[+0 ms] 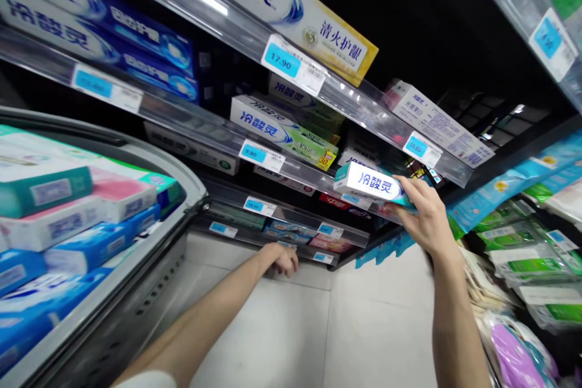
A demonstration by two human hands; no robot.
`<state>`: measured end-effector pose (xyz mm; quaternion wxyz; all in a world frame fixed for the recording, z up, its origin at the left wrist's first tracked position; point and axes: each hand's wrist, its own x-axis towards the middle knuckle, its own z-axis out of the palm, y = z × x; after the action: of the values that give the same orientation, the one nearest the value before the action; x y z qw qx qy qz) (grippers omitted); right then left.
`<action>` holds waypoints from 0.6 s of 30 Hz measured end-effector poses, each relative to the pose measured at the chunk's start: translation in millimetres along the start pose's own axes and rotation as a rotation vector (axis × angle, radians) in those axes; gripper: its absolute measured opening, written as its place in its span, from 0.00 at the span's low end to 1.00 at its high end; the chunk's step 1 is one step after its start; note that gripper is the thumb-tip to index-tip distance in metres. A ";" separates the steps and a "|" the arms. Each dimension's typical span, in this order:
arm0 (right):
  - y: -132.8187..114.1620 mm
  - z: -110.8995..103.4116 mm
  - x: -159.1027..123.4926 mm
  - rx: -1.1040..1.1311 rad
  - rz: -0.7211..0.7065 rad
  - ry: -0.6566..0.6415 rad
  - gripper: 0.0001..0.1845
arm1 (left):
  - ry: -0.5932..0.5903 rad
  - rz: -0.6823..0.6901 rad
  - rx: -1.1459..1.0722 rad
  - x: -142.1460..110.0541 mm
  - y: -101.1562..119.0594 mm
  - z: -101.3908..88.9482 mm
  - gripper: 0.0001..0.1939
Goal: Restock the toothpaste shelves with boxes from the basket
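the right hand (422,212) is gripping one end of a white-and-teal box (370,183), which is sitting at the front edge of a shelf (311,178); whether it is going in or coming out is not showing. the left hand (285,259) is hanging above the floor (291,327), curling loosely and holding nothing visible. other boxes (97,242) are lying stacked in a grey-rimmed bin (193,185), untouched.

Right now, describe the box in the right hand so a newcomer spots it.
Start at the dark shelf rack with clear price strips. Toward its right end, at the middle shelf's edge, the right hand grips a white box with dark blue lettering and a teal end. Unlike the green-and-white box to its left, it's held in fingers.
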<state>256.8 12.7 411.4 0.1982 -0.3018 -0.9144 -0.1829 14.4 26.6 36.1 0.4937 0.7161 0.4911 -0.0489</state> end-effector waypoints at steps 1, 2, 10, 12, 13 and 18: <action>6.2 6.0 4.8 -0.006 0.014 -0.009 0.25 | -0.034 -0.012 -0.001 0.7 0.4 -0.4 0.21; 12.5 12.8 9.1 -0.005 0.031 -0.017 0.26 | -0.065 -0.023 -0.003 1.5 0.5 -0.6 0.20; 49.1 52.0 25.8 0.027 0.156 -0.071 0.31 | -0.110 -0.049 -0.018 5.1 -2.9 2.2 0.19; 48.3 55.0 25.4 0.034 0.161 -0.065 0.30 | -0.111 -0.053 -0.017 5.6 -2.5 2.8 0.18; 46.7 56.4 24.7 0.033 0.167 -0.037 0.29 | -0.110 -0.053 -0.016 5.9 -2.1 3.0 0.18; 40.3 63.8 19.4 0.087 0.187 0.037 0.27 | -0.108 -0.059 -0.007 6.6 -0.4 3.7 0.17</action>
<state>251.5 81.2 374.6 0.2441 -0.3734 -0.8856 -0.1295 19.1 28.1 30.3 0.5202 0.6959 0.4848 -0.1004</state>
